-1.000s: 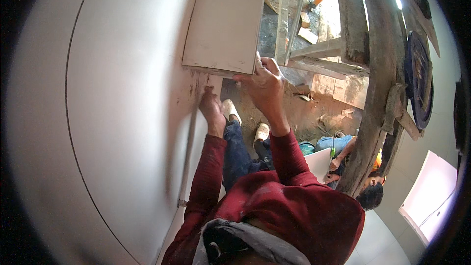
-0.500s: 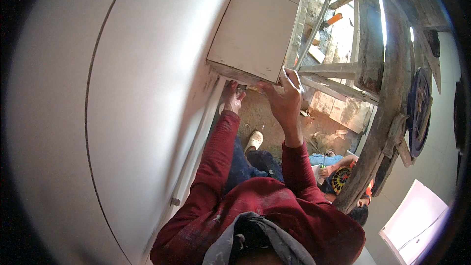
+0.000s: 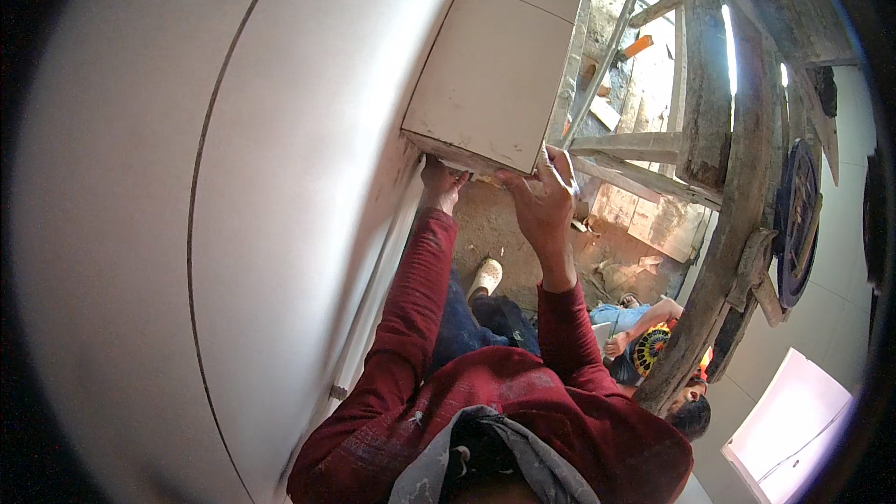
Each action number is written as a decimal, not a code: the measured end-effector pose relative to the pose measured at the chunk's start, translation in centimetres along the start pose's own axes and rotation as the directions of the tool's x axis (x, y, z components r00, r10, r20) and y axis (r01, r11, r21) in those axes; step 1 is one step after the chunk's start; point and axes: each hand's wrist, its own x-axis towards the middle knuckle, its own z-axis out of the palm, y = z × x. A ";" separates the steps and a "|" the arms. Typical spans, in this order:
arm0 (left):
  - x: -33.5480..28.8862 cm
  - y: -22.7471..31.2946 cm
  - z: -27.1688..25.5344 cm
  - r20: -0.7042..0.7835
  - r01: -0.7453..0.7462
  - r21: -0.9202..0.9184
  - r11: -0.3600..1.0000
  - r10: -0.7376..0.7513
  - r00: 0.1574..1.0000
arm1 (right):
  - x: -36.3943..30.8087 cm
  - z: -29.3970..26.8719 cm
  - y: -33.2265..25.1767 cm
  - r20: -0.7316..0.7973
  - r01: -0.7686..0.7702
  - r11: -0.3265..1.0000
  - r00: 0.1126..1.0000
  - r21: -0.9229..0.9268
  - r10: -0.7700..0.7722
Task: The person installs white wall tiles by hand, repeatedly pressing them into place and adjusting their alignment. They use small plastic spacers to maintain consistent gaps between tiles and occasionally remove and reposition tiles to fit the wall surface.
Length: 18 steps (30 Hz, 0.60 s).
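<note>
A large pale tile [image 3: 490, 75] lies at the near end of a raised ledge beside the wall, its near edge rough and stained. My right hand [image 3: 543, 207] grips the tile's near right corner, fingers bent over the side edge and thumb along the front edge. My left hand [image 3: 441, 187] reaches up beneath the near left edge, thumb apart from the fingers. The underside hides its fingertips, so whether they touch the tile cannot be made out.
Large pale panels cover the wall [image 3: 280, 187] at left. A wooden scaffold [image 3: 737, 159] stands at right, with a dark round basin [image 3: 796, 224] beyond. Another person in a blue top [image 3: 630, 313] is low at the right. Boards [image 3: 663, 222] lie on the dirt floor [image 3: 523, 224].
My left hand has slid further under the tile's edge, hiding more of its fingers. My right hand keeps its grip on the corner. The other person has shifted, and their head now shows beside the post.
</note>
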 end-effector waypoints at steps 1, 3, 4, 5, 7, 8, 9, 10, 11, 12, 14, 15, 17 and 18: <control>-0.1 0.2 -0.8 0.096 0.020 -0.093 0.995 -0.011 0.995 | -0.1 0.1 0.1 -0.003 -0.008 1.000 1.000 -0.003 0.008; 0.6 -0.3 -2.2 0.160 -0.163 0.283 0.945 0.121 0.980 | 0.0 0.2 0.3 -0.023 0.013 0.999 1.000 -0.039 -0.014; 1.1 -0.7 -2.6 0.189 -0.312 0.683 0.660 0.253 0.949 | -0.1 0.2 0.4 -0.040 0.038 0.997 0.998 -0.073 -0.041; 1.6 -1.4 -3.4 0.272 -0.357 0.911 0.205 0.352 0.896 | -0.4 0.2 0.5 -0.052 0.062 0.992 0.996 -0.107 -0.068; 3.3 -3.2 -5.0 0.133 -0.395 0.754 0.525 0.467 0.874 | -0.7 0.7 0.6 -0.089 0.105 0.990 0.990 -0.091 -0.113; 3.6 -3.8 -4.9 0.082 -0.384 0.645 0.661 0.439 0.895 | -1.1 1.0 1.1 -0.113 0.119 0.989 0.985 -0.093 -0.129; 3.5 -3.9 -4.0 0.036 -0.363 0.517 0.775 0.404 0.914 | -1.7 1.6 1.6 -0.129 0.058 0.996 0.989 -0.063 -0.065; 3.2 -3.6 -3.6 0.025 -0.295 0.395 0.870 0.311 0.950 | -2.2 1.9 2.3 -0.133 0.034 0.997 0.990 -0.066 -0.043; 2.4 -2.6 -2.8 0.030 -0.207 0.273 0.940 0.206 0.978 | -2.7 2.3 3.2 -0.141 0.003 0.998 0.990 -0.067 -0.012; 1.6 -1.4 -2.1 0.043 -0.108 0.150 0.983 0.102 0.994 | -3.2 2.7 4.1 -0.148 -0.028 0.998 0.989 -0.064 0.018; 1.5 0.0 -2.1 0.034 0.092 -0.097 0.991 -0.089 0.995 | -4.1 4.1 5.8 -0.140 -0.111 0.993 0.985 -0.030 0.106; 1.8 1.0 -2.1 0.006 0.175 -0.206 0.963 -0.177 0.984 | -4.2 4.7 6.3 -0.130 -0.138 0.990 0.982 -0.031 0.133; 1.4 2.2 -1.9 -0.007 0.214 -0.249 0.945 -0.222 0.975 | -4.3 5.9 7.1 -0.124 -0.154 0.988 0.981 -0.016 0.151; 0.7 2.9 -0.9 -0.038 0.251 -0.294 0.922 -0.273 0.961 | -4.3 6.1 7.5 -0.130 -0.144 0.989 0.982 -0.024 0.139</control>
